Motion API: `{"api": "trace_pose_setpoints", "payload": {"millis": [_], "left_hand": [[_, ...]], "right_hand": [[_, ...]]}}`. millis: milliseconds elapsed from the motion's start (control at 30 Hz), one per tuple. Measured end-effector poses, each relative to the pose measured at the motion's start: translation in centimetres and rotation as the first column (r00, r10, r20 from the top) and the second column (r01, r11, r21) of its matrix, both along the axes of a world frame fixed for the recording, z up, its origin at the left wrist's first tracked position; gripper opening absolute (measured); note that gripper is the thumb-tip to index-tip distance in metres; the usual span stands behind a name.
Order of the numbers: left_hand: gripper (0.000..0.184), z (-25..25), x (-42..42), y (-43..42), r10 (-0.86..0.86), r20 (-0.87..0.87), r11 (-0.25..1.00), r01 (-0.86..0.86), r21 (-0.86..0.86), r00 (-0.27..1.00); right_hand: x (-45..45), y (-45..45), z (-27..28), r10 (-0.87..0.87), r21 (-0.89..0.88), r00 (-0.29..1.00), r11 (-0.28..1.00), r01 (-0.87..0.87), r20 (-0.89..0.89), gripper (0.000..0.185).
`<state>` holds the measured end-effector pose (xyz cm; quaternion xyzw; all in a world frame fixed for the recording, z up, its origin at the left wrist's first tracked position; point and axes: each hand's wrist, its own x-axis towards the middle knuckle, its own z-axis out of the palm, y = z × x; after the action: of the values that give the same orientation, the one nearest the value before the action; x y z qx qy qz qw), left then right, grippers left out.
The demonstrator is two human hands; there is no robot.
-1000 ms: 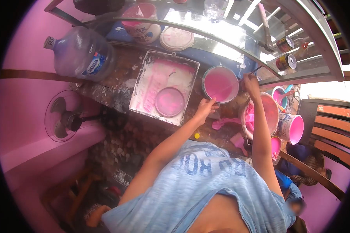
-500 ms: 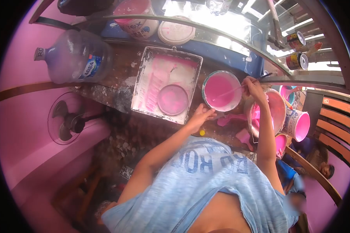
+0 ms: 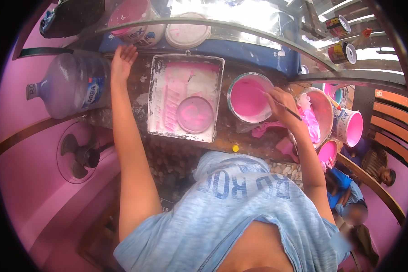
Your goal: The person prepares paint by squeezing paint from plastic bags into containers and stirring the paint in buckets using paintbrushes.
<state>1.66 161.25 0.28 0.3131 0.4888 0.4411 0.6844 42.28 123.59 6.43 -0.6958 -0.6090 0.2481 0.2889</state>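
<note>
My right hand (image 3: 282,108) grips a thin paintbrush (image 3: 293,113) at the rim of a round tub of pink paint (image 3: 249,100). The brush's tip is hidden by my fingers and the rim. My left hand (image 3: 123,61) is held out with fingers extended and nothing in it, between a large clear water bottle (image 3: 72,84) and a white paint bucket (image 3: 145,35). Between my arms lies a square paint tray (image 3: 161,97) smeared white and pink, with a round pink-stained lid (image 3: 195,114) resting in it.
Right of the tub stand a larger bucket (image 3: 324,113) with pink cloth or plastic and another pink-filled bucket (image 3: 354,128). A glass-topped metal frame (image 3: 240,28) crosses the far side. A fan (image 3: 84,154) is at left. People (image 3: 344,186) sit at lower right.
My left hand has left the tub's rim and swung up and left toward the bottle. My right hand has moved left over the tub's edge, the brush handle now pointing toward me.
</note>
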Motion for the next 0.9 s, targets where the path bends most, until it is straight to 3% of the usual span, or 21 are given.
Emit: {"api": "trace_pose_setpoints", "payload": {"millis": [33, 133, 267, 300, 400, 433, 533, 600, 700, 800, 900], "left_hand": [[0.056, 0.2, 0.5, 1.3, 0.022, 0.001, 1.0, -0.022, -0.019, 1.0], [0.063, 0.7, 2.1, 3.5, 0.063, 0.014, 0.996, -0.062, -0.07, 0.998], [0.069, 0.1, 3.5, 5.0, 0.069, 0.028, 0.992, -0.065, -0.105, 0.997], [0.07, -0.3, 3.6, 5.3, 0.079, 0.026, 0.991, -0.075, -0.114, 0.997], [0.056, -0.7, 3.8, 6.3, 0.126, 0.111, 0.98, -0.106, -0.17, 0.986], [0.049, -0.7, 3.9, 6.3, 0.2, 0.121, 0.966, -0.175, -0.189, 0.972], [0.047, -0.5, 4.4, 5.7, 0.152, 0.084, 0.983, -0.142, -0.116, 0.985], [0.048, -0.4, 4.3, 5.7, 0.156, 0.088, 0.982, -0.145, -0.12, 0.984], [0.045, 0.5, 4.9, 5.0, 0.147, 0.024, 0.987, -0.146, -0.067, 0.989], [0.044, 1.1, 5.1, 4.7, 0.135, -0.028, 0.991, -0.136, -0.02, 0.99], [0.04, 0.1, 4.7, 5.4, 0.152, -0.056, 0.988, -0.153, -0.011, 0.987]], "right_hand": [[0.1, -0.9, 0.4, 0.0, -0.039, 0.999, 0.999, 0.002, 0.054, 0.014], [-1.0, -3.3, 1.6, 0.091, -0.189, 0.996, 0.978, -0.092, -0.014, 0.015], [-3.2, -2.1, 1.9, -0.002, -0.188, 0.973, 0.981, -0.042, -0.23, 0.014], [-3.5, -1.5, 1.7, -0.074, -0.091, 0.965, 0.994, 0.053, -0.25, 0.013], [-2.1, -1.9, 0.7, -0.18, -0.032, 0.981, 0.984, 0.178, -0.071, 0.013], [-1.7, -2.6, 0.6, -0.196, -0.123, 0.981, 0.973, 0.196, 0.012, 0.016], [-2.3, -3.1, 2.2, -0.098, -0.349, 0.985, 0.936, 0.044, -0.139, 0.019], [-3.3, -2.2, 2.0, -0.194, -0.289, 0.931, 0.952, 0.102, -0.309, 0.021], [-2.9, -1.6, 1.0, -0.266, -0.072, 0.964, 0.962, 0.265, -0.011, 0.02], [-2.4, -2.7, 0.9, -0.21, -0.194, 0.975, 0.956, 0.22, 0.067, 0.021], [-3.9, -2.2, 1.3, -0.167, -0.312, 0.973, 0.944, 0.11, -0.16, 0.023]]}}
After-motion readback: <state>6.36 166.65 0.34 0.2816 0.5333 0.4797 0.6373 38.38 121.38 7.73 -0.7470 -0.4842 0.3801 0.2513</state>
